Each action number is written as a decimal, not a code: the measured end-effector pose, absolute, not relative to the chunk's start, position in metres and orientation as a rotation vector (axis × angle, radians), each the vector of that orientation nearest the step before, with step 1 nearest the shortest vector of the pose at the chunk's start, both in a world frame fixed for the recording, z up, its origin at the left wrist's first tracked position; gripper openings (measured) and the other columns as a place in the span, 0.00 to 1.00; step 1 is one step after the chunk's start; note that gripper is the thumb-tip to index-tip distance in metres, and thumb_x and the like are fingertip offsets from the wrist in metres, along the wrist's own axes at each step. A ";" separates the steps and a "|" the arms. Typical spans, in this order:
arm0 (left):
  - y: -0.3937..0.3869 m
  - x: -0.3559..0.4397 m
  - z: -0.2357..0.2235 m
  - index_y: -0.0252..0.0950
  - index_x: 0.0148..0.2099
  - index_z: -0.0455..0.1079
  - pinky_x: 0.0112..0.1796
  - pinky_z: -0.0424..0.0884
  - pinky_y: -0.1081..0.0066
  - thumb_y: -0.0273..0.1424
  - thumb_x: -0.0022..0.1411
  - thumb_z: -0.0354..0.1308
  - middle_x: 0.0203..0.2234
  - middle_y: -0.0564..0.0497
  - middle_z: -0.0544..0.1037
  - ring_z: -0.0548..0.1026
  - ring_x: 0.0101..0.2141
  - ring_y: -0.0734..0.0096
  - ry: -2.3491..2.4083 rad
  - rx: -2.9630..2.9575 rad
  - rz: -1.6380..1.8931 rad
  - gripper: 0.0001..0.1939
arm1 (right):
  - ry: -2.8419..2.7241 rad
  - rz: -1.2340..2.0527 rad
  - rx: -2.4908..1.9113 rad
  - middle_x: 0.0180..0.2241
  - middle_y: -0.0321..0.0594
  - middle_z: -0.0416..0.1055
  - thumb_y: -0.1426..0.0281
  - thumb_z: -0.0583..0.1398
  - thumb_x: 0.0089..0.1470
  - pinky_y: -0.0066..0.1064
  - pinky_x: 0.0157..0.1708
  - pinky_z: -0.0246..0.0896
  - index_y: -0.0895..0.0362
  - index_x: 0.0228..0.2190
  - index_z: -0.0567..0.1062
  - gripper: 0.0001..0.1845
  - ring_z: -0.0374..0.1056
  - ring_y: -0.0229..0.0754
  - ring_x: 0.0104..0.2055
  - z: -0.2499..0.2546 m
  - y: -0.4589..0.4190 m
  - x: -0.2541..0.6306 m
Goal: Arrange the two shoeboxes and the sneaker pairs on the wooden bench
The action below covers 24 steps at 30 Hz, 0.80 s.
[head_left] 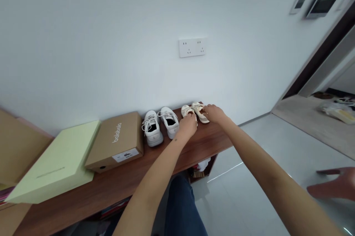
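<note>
Two small cream shoes stand side by side at the right end of a brown wooden shelf top, toes toward the wall. My left hand is closed over the heel of the left cream shoe and hides much of it. The right cream shoe is held by my right hand, its fingers curled onto the shoe's right side near the opening. Just left of my left hand sits a pair of white lace-up sneakers, a left sneaker and a right sneaker.
A brown shoebox and a pale yellow box lie left of the sneakers. A socket plate is on the wall behind. A reddish-brown stool-like piece stands on the glossy floor at right. Items fill the compartment underneath.
</note>
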State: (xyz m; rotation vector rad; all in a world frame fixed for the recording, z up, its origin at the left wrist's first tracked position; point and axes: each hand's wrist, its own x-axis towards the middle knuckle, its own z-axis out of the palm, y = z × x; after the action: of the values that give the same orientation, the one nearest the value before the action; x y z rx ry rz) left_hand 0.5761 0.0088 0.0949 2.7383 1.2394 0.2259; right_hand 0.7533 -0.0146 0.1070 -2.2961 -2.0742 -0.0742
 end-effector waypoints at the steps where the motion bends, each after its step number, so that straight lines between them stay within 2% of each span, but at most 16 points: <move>1: 0.003 0.571 0.093 0.35 0.56 0.65 0.49 0.67 0.60 0.32 0.68 0.46 0.52 0.37 0.71 0.71 0.52 0.54 1.227 2.750 0.188 0.16 | -2.073 -0.057 -2.293 0.52 0.52 0.70 0.67 0.55 0.61 0.36 0.49 0.60 0.58 0.51 0.71 0.17 0.66 0.51 0.52 0.104 -0.021 0.753; 5: -0.022 0.549 0.081 0.36 0.55 0.67 0.48 0.68 0.60 0.31 0.69 0.45 0.49 0.40 0.74 0.73 0.49 0.56 1.167 2.761 0.133 0.16 | -2.070 0.027 -2.242 0.51 0.50 0.71 0.68 0.54 0.62 0.34 0.48 0.59 0.58 0.49 0.72 0.16 0.67 0.49 0.52 0.088 -0.045 0.748; 9: -0.045 0.518 0.064 0.39 0.53 0.69 0.47 0.67 0.64 0.31 0.70 0.45 0.47 0.44 0.76 0.74 0.48 0.61 1.168 2.676 0.206 0.15 | -2.059 0.110 -2.146 0.49 0.49 0.72 0.68 0.55 0.62 0.34 0.50 0.59 0.58 0.48 0.73 0.14 0.67 0.47 0.52 0.066 -0.068 0.739; 12: -0.066 0.489 0.047 0.40 0.48 0.71 0.47 0.67 0.68 0.31 0.69 0.46 0.45 0.47 0.78 0.74 0.46 0.65 1.206 2.561 0.308 0.13 | -2.008 0.183 -2.039 0.47 0.48 0.73 0.69 0.55 0.61 0.34 0.51 0.60 0.58 0.45 0.74 0.12 0.67 0.46 0.51 0.048 -0.089 0.728; 16: -0.102 0.442 0.021 0.40 0.40 0.73 0.43 0.67 0.69 0.35 0.69 0.47 0.37 0.48 0.80 0.76 0.41 0.66 1.274 2.351 0.487 0.14 | -1.834 0.274 -1.850 0.44 0.45 0.76 0.69 0.54 0.61 0.37 0.51 0.63 0.56 0.40 0.75 0.11 0.70 0.45 0.48 0.020 -0.125 0.705; 21: -0.151 0.379 -0.012 0.40 0.34 0.72 0.33 0.67 0.71 0.42 0.67 0.46 0.24 0.52 0.76 0.74 0.28 0.69 1.323 2.093 0.586 0.18 | -1.421 0.330 -1.782 0.42 0.44 0.78 0.62 0.53 0.60 0.41 0.48 0.68 0.52 0.40 0.75 0.13 0.74 0.48 0.45 -0.020 -0.181 0.665; 24: -0.178 0.342 -0.031 0.40 0.30 0.70 0.29 0.64 0.73 0.45 0.65 0.46 0.19 0.55 0.70 0.71 0.24 0.70 1.447 1.933 0.615 0.20 | -1.294 0.386 -1.781 0.40 0.43 0.79 0.58 0.52 0.59 0.44 0.44 0.71 0.49 0.40 0.75 0.15 0.76 0.50 0.42 -0.043 -0.213 0.633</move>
State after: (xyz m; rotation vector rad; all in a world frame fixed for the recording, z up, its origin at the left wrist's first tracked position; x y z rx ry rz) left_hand 0.3421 -0.1776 -0.0311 1.9334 1.4470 0.6152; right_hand 0.6330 -0.2129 -0.0430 -1.7806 -1.2939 0.3857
